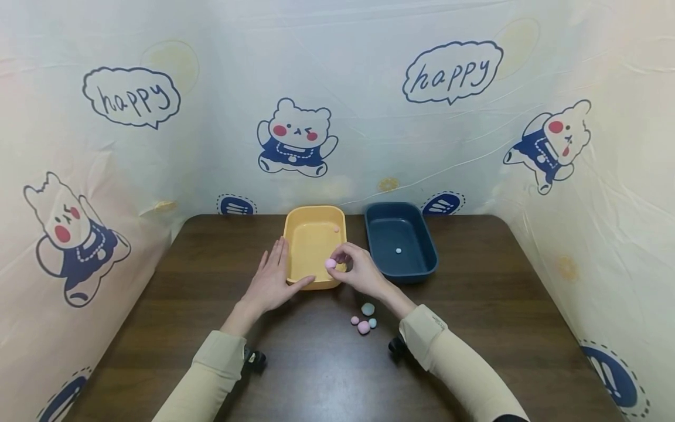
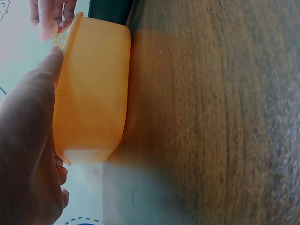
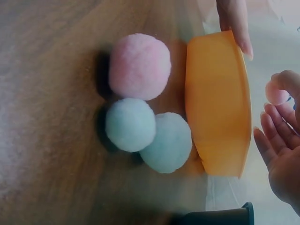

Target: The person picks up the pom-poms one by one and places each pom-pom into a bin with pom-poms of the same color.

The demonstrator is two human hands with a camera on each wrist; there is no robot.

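Note:
Above the front right part of the yellow tray [image 1: 308,249], my right hand [image 1: 364,272] pinches a pink pom-pom [image 1: 330,264] between thumb and fingertips. My left hand [image 1: 269,282] rests on the same tray, its straight fingers along the left side and its thumb at the front rim. Inside that tray lies a small pink pom-pom [image 1: 336,229]. On the table just in front of the right hand sit a larger pink pom-pom [image 3: 139,66], a smaller pink one [image 1: 355,320] and two pale green ones, the larger [image 1: 368,309] behind the smaller [image 1: 372,323].
A dark blue tray [image 1: 406,274] stands right of the yellow one, with a small pale pom-pom [image 1: 398,251] in it. Both trays are near the far edge of the brown wooden table [image 1: 211,264]. A printed cloth [image 1: 369,135] hangs behind and at the sides.

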